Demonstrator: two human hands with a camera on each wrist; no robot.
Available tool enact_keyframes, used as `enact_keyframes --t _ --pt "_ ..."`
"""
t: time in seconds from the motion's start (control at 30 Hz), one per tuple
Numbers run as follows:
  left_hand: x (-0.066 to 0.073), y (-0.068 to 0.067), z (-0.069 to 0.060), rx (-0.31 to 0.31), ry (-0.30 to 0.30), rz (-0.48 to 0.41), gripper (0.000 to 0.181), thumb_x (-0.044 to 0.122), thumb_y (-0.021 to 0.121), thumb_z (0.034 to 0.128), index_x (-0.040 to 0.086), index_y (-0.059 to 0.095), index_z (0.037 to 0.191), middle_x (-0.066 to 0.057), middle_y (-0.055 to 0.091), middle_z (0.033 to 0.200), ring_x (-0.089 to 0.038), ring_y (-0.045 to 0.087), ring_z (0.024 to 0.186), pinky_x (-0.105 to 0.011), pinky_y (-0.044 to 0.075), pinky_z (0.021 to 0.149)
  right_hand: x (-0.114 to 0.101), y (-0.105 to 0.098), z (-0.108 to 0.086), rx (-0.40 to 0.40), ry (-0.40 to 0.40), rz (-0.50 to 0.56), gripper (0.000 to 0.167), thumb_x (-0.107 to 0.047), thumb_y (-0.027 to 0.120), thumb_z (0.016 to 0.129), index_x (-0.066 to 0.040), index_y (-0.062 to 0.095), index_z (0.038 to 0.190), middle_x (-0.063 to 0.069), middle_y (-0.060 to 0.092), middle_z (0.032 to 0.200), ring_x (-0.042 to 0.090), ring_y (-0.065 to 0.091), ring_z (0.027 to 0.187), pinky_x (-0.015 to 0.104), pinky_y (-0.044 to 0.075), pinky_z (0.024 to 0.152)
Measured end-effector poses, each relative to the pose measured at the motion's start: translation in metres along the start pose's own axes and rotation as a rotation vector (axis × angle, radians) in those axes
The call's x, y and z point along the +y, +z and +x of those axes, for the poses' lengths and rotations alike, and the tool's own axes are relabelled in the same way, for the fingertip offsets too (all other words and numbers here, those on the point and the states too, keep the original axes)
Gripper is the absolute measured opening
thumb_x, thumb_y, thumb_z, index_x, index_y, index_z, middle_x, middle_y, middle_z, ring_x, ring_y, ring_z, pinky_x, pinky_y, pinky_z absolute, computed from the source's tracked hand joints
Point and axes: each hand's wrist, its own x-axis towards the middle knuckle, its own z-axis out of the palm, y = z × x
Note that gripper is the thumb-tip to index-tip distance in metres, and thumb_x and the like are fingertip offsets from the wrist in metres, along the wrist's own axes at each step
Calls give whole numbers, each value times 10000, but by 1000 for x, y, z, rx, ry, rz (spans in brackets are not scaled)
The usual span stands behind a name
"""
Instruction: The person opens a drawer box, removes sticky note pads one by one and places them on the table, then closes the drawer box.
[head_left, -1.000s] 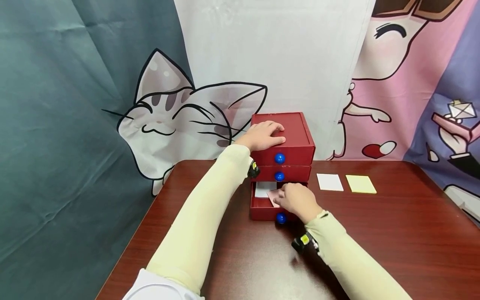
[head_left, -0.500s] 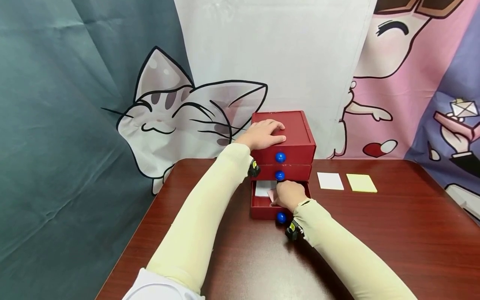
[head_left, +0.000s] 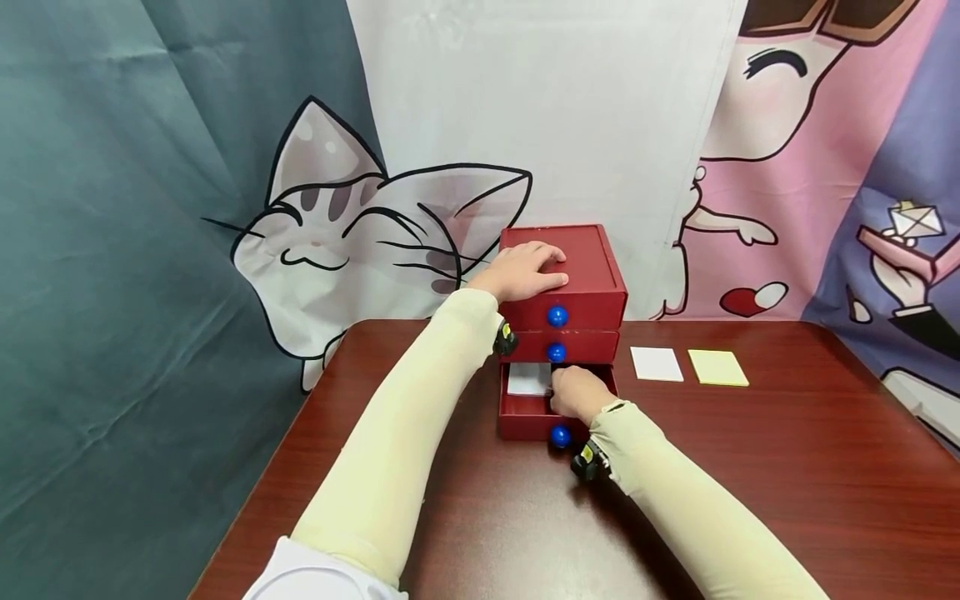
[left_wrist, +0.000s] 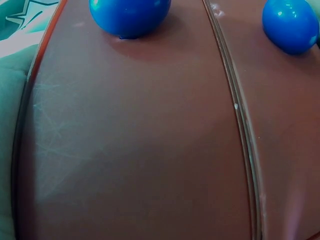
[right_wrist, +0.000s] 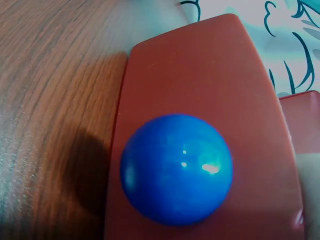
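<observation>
Your head camera looks forward and down from in front of and above the red cabinet point(head_left: 581, 258), well back from it. Your left wrist camera point(head_left: 506, 337) closely faces its upper two drawer fronts point(left_wrist: 135, 125), your right wrist camera point(head_left: 588, 461) its bottom drawer point(right_wrist: 195, 75); the head view shares both.

A cartoon-printed cloth backdrop point(head_left: 547, 108) hangs behind a glossy brown table point(head_left: 795, 450).

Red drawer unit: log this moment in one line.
left hand: on unit top | right hand: in open bottom drawer, hold unclear | white paper: in drawer | upper drawers: closed
</observation>
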Motion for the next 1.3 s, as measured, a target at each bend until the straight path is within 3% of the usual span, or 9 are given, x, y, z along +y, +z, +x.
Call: enact_keyframes --t 0.27,0.4,0.57,0.7,0.87,0.97,1.13,1.3 --pt "1 0 0 1 -1 -2 476 523 504 1019 259 508 1416 10 437 1516 -191 351 1428 -431 214 1193 8 -2 -2 45 5 31 63 6 611 870 -9 624 809 245 695 924 382 694 880 502 567 813" --pt "0 0 1 1 -9 -5 482 532 505 1015 264 508 1415 18 439 1513 -180 353 1425 -424 212 1193 17 -9 -3 59 -29 104 143 -46 580 960 -23 636 830 221 696 906 385 691 912 507 555 842" --pt "1 -2 2 3 -15 -2 493 547 500 1013 269 506 1420 26 441 1511 -167 354 1422 -408 223 1185 34 -21 -16 93 -123 315 120 -58 584 977 -31 689 925 101 665 810 275 631 810 437 528 786" --pt "1 -2 2 -4 -21 1 492 543 500 1014 270 504 1423 30 438 1513 -168 351 1423 -411 215 1190 50 -23 -34 168 -189 530 117 -102 614 999 -24 701 994 70 648 776 203 575 743 375 498 702" --pt "0 1 3 -11 -22 11 494 543 497 1015 275 496 1430 32 435 1514 -163 350 1422 -406 211 1193 66 -24 -56 273 -154 696 211 -219 627 1016 -30 704 1071 56 676 817 191 585 782 296 507 702" --pt "0 2 2 -3 -19 13 482 532 505 1016 273 502 1422 29 442 1507 -167 358 1415 -412 220 1189 75 -24 -62 335 -136 702 267 -246 635 1013 -20 701 1139 40 719 896 188 611 833 266 527 733" --pt "-1 2 1 -7 -29 15 493 536 511 1012 274 502 1429 30 438 1511 -163 355 1417 -422 212 1196 90 -27 -68 395 -103 700 243 -215 615 1023 14 687 1063 72 681 788 133 568 712 248 483 621" --pt "0 1 1 -10 -22 13 502 540 506 1012 271 499 1435 29 437 1514 -163 354 1419 -420 211 1197 110 -33 -78 456 -34 698 279 -210 570 1042 45 672 1092 143 706 865 74 583 732 209 489 639"
